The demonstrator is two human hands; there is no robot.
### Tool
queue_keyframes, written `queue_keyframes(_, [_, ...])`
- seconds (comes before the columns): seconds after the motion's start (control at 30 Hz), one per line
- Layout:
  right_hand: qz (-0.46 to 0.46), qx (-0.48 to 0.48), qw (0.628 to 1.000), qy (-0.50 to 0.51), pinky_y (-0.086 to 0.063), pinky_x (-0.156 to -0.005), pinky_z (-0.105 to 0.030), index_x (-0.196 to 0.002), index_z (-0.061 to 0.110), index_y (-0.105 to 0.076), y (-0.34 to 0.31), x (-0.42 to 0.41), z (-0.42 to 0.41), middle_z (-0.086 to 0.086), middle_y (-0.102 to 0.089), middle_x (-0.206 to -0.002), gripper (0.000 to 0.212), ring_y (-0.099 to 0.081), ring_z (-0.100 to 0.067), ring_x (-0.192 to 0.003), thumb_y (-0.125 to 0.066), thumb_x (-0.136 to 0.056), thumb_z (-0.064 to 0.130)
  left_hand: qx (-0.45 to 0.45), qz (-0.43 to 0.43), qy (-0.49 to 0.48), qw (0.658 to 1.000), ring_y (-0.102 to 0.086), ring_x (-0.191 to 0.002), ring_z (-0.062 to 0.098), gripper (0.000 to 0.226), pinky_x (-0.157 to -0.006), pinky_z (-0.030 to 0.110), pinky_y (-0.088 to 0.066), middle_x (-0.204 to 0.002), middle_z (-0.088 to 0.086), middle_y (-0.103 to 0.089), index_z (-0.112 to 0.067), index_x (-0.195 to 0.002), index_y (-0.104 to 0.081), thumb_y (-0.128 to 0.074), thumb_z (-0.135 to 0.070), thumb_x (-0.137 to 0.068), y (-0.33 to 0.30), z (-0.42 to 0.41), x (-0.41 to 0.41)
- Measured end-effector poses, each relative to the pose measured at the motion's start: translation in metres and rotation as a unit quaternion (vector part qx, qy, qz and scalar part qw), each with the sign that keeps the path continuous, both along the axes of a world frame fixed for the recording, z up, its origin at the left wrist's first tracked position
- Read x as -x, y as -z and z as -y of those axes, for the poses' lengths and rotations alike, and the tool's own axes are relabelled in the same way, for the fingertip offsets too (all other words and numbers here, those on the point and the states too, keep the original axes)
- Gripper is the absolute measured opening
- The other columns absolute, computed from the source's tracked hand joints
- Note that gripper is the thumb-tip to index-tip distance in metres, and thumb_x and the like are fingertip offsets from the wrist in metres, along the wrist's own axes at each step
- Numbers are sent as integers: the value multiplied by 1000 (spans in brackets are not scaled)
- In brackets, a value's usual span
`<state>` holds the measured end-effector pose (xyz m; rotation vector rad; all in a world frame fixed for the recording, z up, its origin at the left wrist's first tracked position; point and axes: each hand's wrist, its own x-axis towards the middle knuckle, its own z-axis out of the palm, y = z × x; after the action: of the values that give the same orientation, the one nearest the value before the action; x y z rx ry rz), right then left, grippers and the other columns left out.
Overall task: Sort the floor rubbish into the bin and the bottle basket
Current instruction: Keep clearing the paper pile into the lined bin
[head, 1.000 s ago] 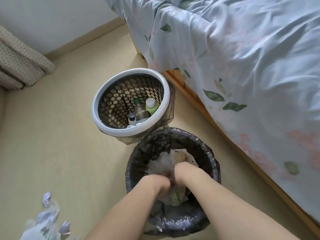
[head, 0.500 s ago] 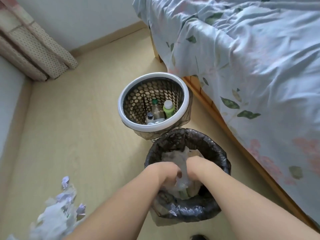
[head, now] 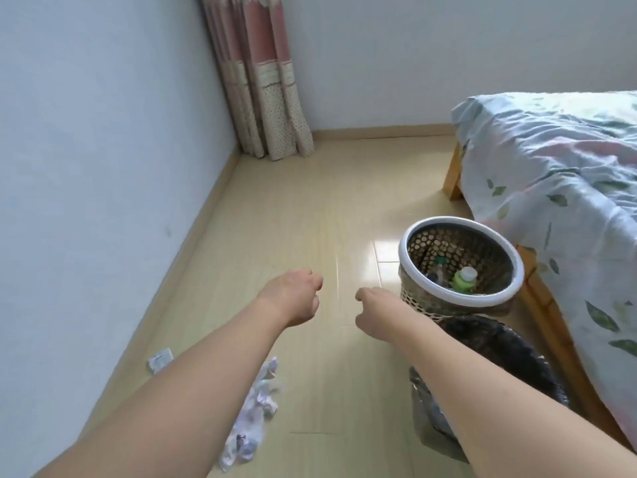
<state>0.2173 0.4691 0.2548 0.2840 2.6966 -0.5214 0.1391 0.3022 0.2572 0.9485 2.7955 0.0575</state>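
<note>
Your left hand (head: 291, 298) and right hand (head: 374, 313) reach forward over the floor (head: 275, 219), both to the left of the bottle basket (head: 462, 267). Each hand has its fingers loosely curled under and holds nothing; the right one sits closer to the basket, just beside its lower left wall, and its fingertips are hidden from you.

The bottle basket is a round mesh tub with a white rim, standing upright. Inside it you can see a green bottle with a white cap (head: 465, 279) near the front, and behind it a clear bottle with a green cap (head: 438, 267). A darker cap shows lower down beside them, too blurred to name.

Directly in front of the basket, touching or nearly touching its base, stands the bin (head: 517, 353), lined with a black bag. Your right forearm crosses its left side, and its contents cannot be made out.

Well to the left of the basket, under your left forearm, a heap of crumpled white paper (head: 256, 412) lies on the floor, and farther left, near the wall, a small flat wrapper (head: 160, 358).

The bed (head: 558, 188) stands just right of the basket, its leaf-print sheet hanging down. The curtain (head: 262, 81) hangs in the far corner.
</note>
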Motion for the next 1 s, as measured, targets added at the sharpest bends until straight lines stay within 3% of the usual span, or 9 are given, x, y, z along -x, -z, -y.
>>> queue_keyframes(0.13, [-19, 7, 998, -64, -47, -90, -32, -133, 13, -46, 9, 34, 94, -5, -47, -133, 47, -52, -26, -117, -43, -86, 9, -31, -34, -76, 996, -45, -119, 21, 29, -94, 36, -45, -128, 2, -49, -15, -121, -55, -43, -21, -96, 12, 114, 16])
queue_keyframes(0.27, [-25, 19, 990, -135, -44, -93, -31, -136, 14, -45, 43, 63, 178, -6, -49, -133, 48, -51, -26, -118, -45, -88, 11, -39, -15, -171, 984, -43, -122, 20, 29, -97, 38, -44, -132, 0, -46, -14, -122, -55, -44, -22, -96, 47, 223, 23])
queue_keyframes(0.4, [13, 30, 982, -187, -45, -94, -34, -133, 11, -46, 97, 82, 246, -7, -48, -133, 45, -49, -26, -119, -46, -88, 11, -44, 52, -274, 959, -45, -121, 21, 29, -92, 31, -42, -133, 0, -46, -15, -123, -54, -43, -22, -97, 106, 313, 19])
queue_keyframes(0.5, [40, 27, 975, -216, -44, -92, -32, -134, 13, -47, 143, 90, 287, -5, -49, -134, 44, -49, -24, -119, -48, -90, 14, -40, 123, -340, 932, -50, -109, 22, 30, -78, 27, -37, -132, 1, -47, -16, -123, -54, -45, -19, -95, 161, 365, 12])
queue_keyframes(0.6, [75, 20, 965, -249, -46, -92, -34, -131, 12, -48, 181, 95, 320, -5, -50, -128, 40, -52, -26, -113, -46, -91, 15, -43, 184, -389, 902, -51, -96, 17, 37, -77, 28, -40, -138, -2, -44, -21, -132, -49, -45, -20, -95, 211, 400, 11])
queue_keyframes(0.73, [120, 37, 955, -268, -46, -88, -35, -126, 12, -50, 216, 88, 358, -5, -51, -123, 40, -54, -25, -110, -42, -97, 39, -67, 173, -418, 889, -53, -113, 22, 47, -94, 36, -46, -146, -3, -39, -24, -139, -43, -44, -19, -93, 260, 427, 35])
queue_keyframes(0.8, [149, 43, 949, -273, -44, -88, -35, -126, 13, -49, 229, 79, 376, -4, -51, -123, 52, -52, -25, -114, -42, -94, 52, -69, 154, -403, 900, -48, -125, 25, 52, -100, 38, -43, -150, 0, -37, -22, -144, -40, -45, -16, -92, 279, 431, 54])
queue_keyframes(0.9, [188, 9, 935, -300, -42, -91, -36, -133, 15, -41, 244, 67, 398, -2, -49, -126, 77, -47, -24, -120, -51, -78, 68, -57, 179, -384, 904, -36, -137, 25, 60, -106, 41, -39, -161, -4, -19, -23, -151, -28, -45, -17, -94, 309, 429, 79])
queue_keyframes(1.0, [218, -36, 923, -315, -41, -90, -35, -133, 14, -34, 260, 60, 407, -3, -47, -129, 79, -44, -26, -122, -62, -74, 58, -15, 190, -381, 905, -25, -142, 23, 77, -104, 40, -41, -161, -5, -15, -23, -154, -16, -54, -29, -87, 337, 416, 89])
